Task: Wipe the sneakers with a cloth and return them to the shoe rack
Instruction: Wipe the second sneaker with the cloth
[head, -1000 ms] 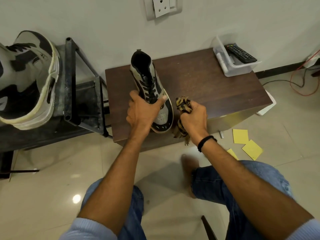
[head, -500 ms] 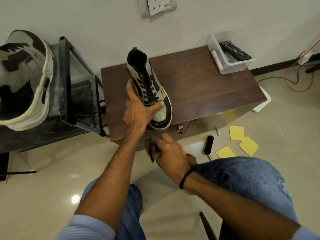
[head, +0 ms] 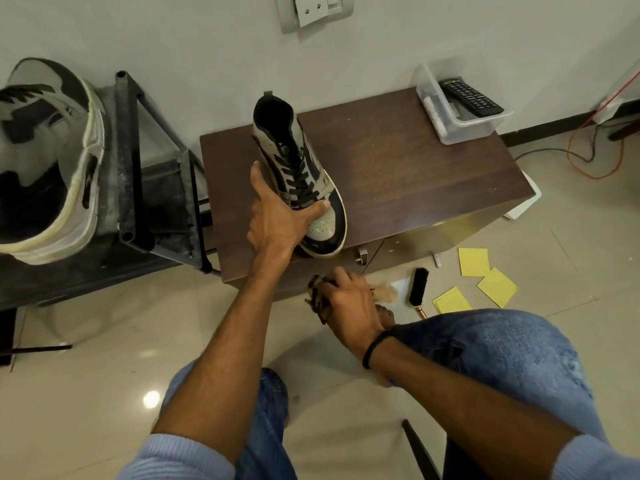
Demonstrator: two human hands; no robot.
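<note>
**Break in the wiping stroke.** The sneaker (head: 301, 161) stands upright near the front-left corner of the counter (head: 415, 174), toe toward the seated person. The left hand (head: 280, 220) has stayed clamped over it, thumb across the toe box and fingers up the left flank. The right hand (head: 349, 303), which a second ago held the cloth (head: 316, 296) by the toe, has dropped off the counter. It now sits below the counter's front edge, close to the floor (head: 104, 393), with its fingers curled tight round the bunched cloth. A brush (head: 418, 287) lies on the floor in front of the counter, just right of that hand; blur hides whether anything there is touched. The stroke on this shoe appears interrupted, perhaps because it is finished, or to refold the cloth or change tools. A second sneaker (head: 45, 161) sits on the rack (head: 128, 150) left of the counter, and the first has yet to join it.
</note>
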